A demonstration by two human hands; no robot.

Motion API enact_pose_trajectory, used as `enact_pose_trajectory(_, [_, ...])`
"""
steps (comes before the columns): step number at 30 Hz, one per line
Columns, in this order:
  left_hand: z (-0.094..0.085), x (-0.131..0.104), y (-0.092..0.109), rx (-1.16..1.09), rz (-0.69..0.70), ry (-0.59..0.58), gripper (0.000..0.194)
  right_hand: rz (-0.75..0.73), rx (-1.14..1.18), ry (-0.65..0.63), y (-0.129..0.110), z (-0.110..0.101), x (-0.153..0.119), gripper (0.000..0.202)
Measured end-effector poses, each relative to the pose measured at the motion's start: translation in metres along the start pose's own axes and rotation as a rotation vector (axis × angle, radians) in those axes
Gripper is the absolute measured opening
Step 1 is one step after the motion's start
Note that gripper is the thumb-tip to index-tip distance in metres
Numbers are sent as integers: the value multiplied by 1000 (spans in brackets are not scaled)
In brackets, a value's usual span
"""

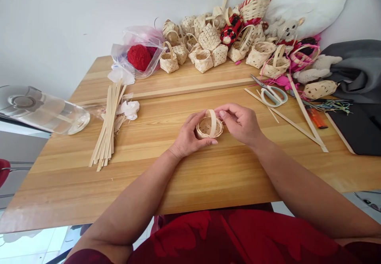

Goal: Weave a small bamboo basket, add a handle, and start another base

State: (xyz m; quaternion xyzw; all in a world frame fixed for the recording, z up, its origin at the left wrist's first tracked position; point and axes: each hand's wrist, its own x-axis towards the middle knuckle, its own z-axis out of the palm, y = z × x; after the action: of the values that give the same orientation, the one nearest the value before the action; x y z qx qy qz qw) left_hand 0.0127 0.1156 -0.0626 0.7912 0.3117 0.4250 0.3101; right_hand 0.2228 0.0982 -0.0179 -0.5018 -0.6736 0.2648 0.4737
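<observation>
Basket [206,128] btwn hands: L hand [191,135] cups its L side; R hand [240,123] pinching at its R, obj. unclear.

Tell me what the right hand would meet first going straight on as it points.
The small basket, likely at its rim; the right hand is so close it may already touch.

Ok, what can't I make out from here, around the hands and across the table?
All in the head view:
- Small basket, left outer side: hidden by the left hand.
- Whatever the right hand may pinch: too small, covered by its fingers.
- Bottle, lid end: cut off by the left edge.
- Rear baskets, lower parts: behind nearer baskets.
</observation>
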Motion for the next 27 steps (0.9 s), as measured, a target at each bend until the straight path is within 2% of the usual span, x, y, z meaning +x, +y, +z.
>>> enact_pose_trajectory(6, [0, -1, -1, -8, -5, -41, 95, -116, -21, -8, -3, 3, -2, 34])
enact_pose_trajectory(12, [2, 0, -2, -10, 23, -70, 98, -188, -180, 45, -2, 7, 1, 20])
enact_pose_trajectory(19, [2, 1, 1, -29, 21, -68, 93, -204, -236, 86, -2, 8, 0, 23])
enact_pose_trajectory(23, [1, 0, -1, -75, 11, -68, 112, -112, -74, 69, 0, 8, 0, 25])
enact_pose_trajectory(27, [1, -3, -4, -109, -20, -56, 130, -55, -54, 113, 2, 6, 0, 25])
